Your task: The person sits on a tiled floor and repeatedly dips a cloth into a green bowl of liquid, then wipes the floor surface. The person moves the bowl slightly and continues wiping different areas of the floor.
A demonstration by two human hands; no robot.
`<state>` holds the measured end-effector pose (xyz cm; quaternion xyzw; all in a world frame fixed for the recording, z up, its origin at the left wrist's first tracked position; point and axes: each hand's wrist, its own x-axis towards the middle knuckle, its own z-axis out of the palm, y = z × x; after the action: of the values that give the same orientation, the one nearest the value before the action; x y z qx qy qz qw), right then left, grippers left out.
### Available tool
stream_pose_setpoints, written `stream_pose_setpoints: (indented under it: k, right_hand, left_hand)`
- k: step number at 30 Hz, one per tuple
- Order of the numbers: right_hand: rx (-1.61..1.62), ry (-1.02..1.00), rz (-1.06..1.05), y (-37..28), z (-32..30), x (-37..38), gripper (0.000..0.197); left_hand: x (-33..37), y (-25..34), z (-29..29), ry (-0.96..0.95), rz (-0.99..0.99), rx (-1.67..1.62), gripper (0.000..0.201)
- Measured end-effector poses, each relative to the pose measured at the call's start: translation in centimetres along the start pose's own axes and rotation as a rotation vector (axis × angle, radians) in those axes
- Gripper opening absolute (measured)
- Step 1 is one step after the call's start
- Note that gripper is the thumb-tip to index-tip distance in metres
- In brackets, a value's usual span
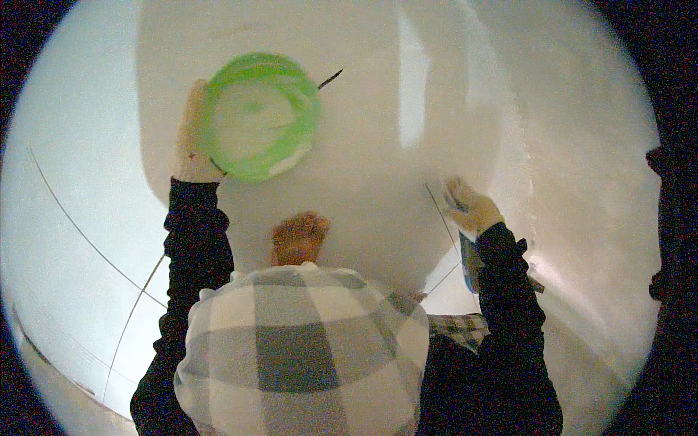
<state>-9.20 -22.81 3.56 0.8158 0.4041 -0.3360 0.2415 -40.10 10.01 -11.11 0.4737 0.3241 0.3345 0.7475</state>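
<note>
My left hand (193, 138) grips the left side of a round green dish (309, 120) with a pale, smeared-looking middle. The dish is blurred, and my left fingers are partly hidden by it. A thin dark stick (331, 78) pokes out past the dish's upper right edge; where the rest of it runs is hidden. Well apart on the right, my right hand (472, 208) has its fingers curled in toward the thumb. Something greyish may lie between them, too blurred to name.
Beneath the dish spreads a pale beige surface (363, 145) with rounded edges. A bare foot (299, 236) rests on it, below the dish. Checked cloth (298, 341) covers my lap. White floor tiles (80, 232) lie left; a dark flat object (469, 265) shows beside my right forearm.
</note>
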Motion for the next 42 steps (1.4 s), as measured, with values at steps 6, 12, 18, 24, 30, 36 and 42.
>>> stream_pose_setpoints:
  k: [6,12,18,24,30,36,42]
  right_hand:
    - [0.047,0.431,-0.435,-8.1,-3.8,1.0,0.052]
    - [-0.222,0.297,-0.577,-15.4,-8.3,2.3,0.053]
    - [0.088,-0.008,-0.436,-17.1,-11.5,3.0,0.064]
    - [0.098,0.119,-0.428,-15.7,-10.2,2.3,0.061]
    - [-0.093,0.189,-0.424,-17.1,-7.5,4.1,0.051]
    - [0.027,0.034,-0.486,-17.4,-5.8,5.2,0.048]
    - [0.970,-0.586,-0.514,-15.3,-1.9,8.6,0.054]
  left_hand:
    - [0.6,0.0,3.4,-0.031,-0.208,-0.374,0.043]
    - [-0.4,1.5,6.2,-0.056,0.178,0.230,0.041]
    - [-1.8,-0.2,8.0,0.084,-0.116,-0.220,0.038]
    - [-3.7,0.4,8.0,0.174,0.111,0.227,0.039]
    - [-3.4,0.9,9.1,0.125,0.140,0.337,0.041]
    - [-2.9,-1.5,9.9,0.110,0.437,0.635,0.038]
    - [-3.4,-1.3,9.7,0.146,0.690,0.816,0.038]
